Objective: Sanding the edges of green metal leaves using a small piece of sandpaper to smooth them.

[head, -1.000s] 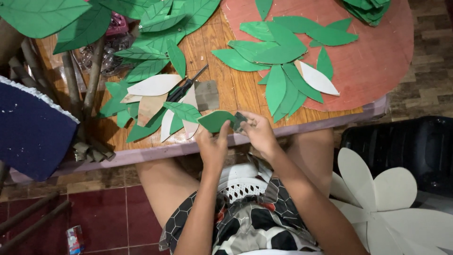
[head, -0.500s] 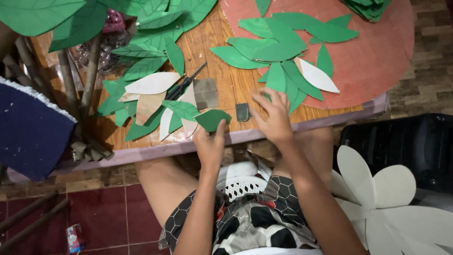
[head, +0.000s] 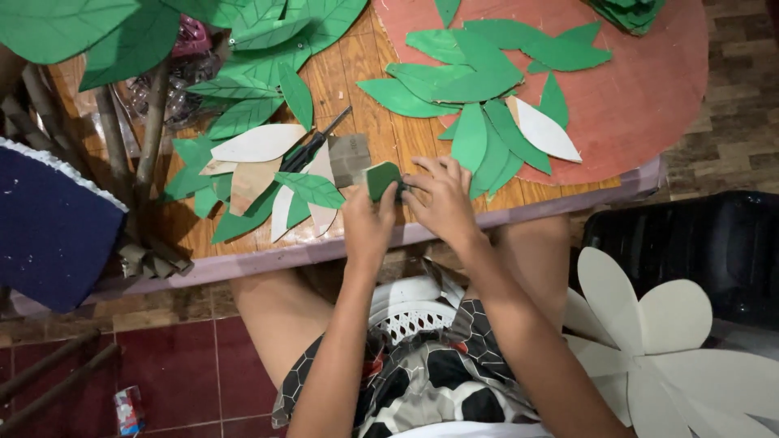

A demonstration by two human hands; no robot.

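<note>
Green paper leaf [head: 381,178], pinched between left hand [head: 367,225] and right hand [head: 441,200] at the table's near edge [head: 487,217], joins many finished leaves [head: 479,73] already cut.

Right hand [head: 442,199] drawn back from its reach toward the small dark piece on the tabletop [head: 381,130], both hands together again at the near edge, left hand [head: 367,223] lifted slightly, green leaf cutout [head: 381,178] seemingly curled smaller between the fingers

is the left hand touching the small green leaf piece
Touching. The head view shows the left hand with its fingers closed on the edge of the small green leaf piece, no gap showing, while the right hand meets it from the other side.
</note>
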